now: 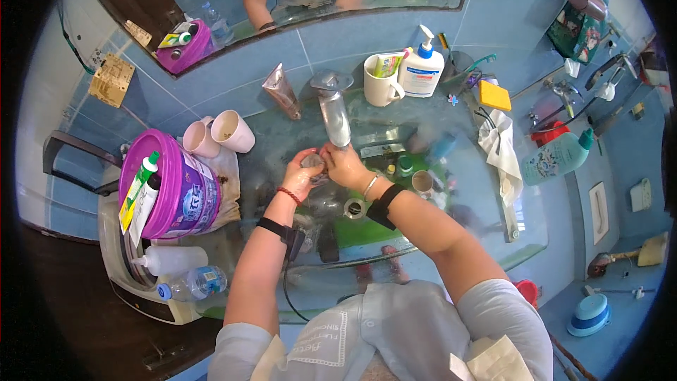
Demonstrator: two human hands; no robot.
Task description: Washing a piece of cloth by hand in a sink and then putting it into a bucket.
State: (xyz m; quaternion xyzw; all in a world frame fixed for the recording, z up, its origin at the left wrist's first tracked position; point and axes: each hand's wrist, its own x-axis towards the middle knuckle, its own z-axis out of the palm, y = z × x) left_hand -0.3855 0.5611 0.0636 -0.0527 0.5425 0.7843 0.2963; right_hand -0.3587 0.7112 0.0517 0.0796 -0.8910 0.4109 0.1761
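Note:
Both hands are together over the glass basin, just below the spout of the silver faucet point(336, 116). My left hand point(300, 178) is curled round a small, round, greyish thing point(312, 161), possibly a little cup or lid; its kind is not plain. From the other side my right hand point(344, 166) presses bent fingers against the same thing, and those fingertips are partly hidden. The skin looks wet. A metal drain point(355, 208) shows beneath my right wrist. Behind my hands, a brown tube point(282, 92) stands on its cap beside the faucet.
Left of my arms stand a purple bucket point(201, 194) with tubes on its lid, two pale cups point(233, 132), a white squeeze bottle point(176, 259) and a clear water bottle point(199, 283). At the back are a white mug point(379, 88), a pump bottle point(421, 74) and a yellow sponge point(494, 96).

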